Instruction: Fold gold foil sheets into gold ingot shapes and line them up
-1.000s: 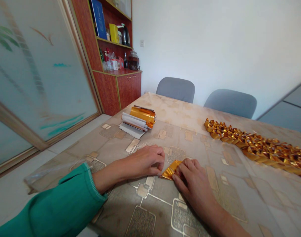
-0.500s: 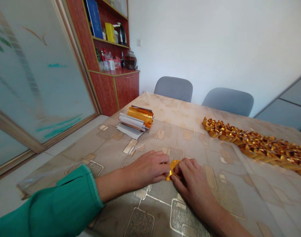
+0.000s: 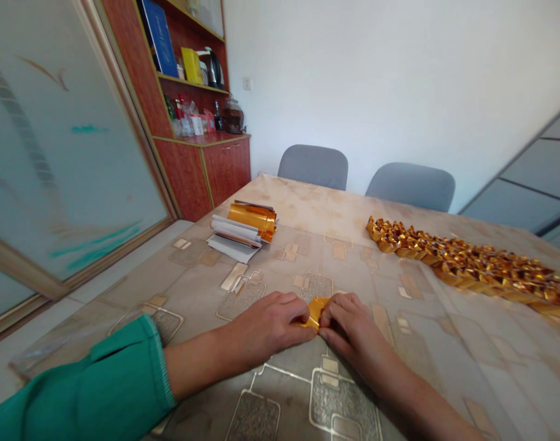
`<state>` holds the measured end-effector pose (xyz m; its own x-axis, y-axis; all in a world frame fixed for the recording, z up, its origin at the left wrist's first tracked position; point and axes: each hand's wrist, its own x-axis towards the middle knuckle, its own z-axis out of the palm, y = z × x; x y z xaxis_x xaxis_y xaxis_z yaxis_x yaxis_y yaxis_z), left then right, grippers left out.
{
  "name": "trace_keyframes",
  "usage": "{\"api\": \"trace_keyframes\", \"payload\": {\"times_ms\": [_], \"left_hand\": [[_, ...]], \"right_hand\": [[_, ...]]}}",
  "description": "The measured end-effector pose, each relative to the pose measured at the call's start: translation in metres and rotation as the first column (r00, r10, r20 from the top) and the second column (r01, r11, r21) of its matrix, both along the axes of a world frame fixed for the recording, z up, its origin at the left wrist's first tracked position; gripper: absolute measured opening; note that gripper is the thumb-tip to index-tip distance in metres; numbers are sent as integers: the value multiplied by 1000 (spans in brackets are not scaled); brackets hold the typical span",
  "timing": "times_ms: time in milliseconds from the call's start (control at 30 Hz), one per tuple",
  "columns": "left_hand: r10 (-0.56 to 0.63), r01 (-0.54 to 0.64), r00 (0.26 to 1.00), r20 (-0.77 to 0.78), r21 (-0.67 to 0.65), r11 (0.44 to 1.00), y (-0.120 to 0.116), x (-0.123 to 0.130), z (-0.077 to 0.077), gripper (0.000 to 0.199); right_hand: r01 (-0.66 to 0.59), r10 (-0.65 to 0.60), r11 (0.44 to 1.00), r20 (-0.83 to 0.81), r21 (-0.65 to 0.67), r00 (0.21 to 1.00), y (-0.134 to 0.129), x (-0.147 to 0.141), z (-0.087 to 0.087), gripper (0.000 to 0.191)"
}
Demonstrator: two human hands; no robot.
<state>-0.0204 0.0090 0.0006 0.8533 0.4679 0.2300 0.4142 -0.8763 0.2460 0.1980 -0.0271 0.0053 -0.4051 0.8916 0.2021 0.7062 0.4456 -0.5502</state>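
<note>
A small piece of shiny gold foil paper (image 3: 315, 310) lies low over the table, between my two hands. My left hand (image 3: 280, 320) grips its left side, fingers curled and thumb pressed toward the near edge. On the other side my right hand (image 3: 351, 324) pinches the paper, its thumb close to the left thumb. Fingers cover much of the sheet, so its full folded shape is hidden. Farther off to the left sits a curled stack of gold and white-backed paper sheets (image 3: 250, 220). To the right stretch long rows of folded gold paper pieces (image 3: 464, 263).
A patterned cover lies over the table (image 3: 298, 386). Two grey chairs (image 3: 313, 166) stand beyond its far edge. At the back left is a red-brown cabinet (image 3: 227, 171) with bottles, a kettle and a glass jar. A frosted sliding door (image 3: 78, 153) is at the left.
The left thumb has moved along the paper's near edge toward the right thumb, and more of the gold surface shows. The camera view has shifted slightly right.
</note>
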Motion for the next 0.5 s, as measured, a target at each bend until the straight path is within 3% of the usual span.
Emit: {"api": "trace_keyframes", "payload": {"times_ms": [167,300,400,500], "left_hand": [[87,-80,993,76,-84,993,-3,11,3,15],[200,-205,974,104,32,978,-4,19,5,15],[79,-91,995,65,208,974,-6,15,3,16],[-28,29,1000,-7,298,954,-11,4,4,21]], "right_hand": [[-19,19,1000,1,11,1000,5,4,-1,18],[-30,31,999,-11,29,999,5,4,-4,16],[-28,29,999,-21,41,999,5,4,-7,18],[-18,19,999,-30,45,999,5,5,-10,18]]}}
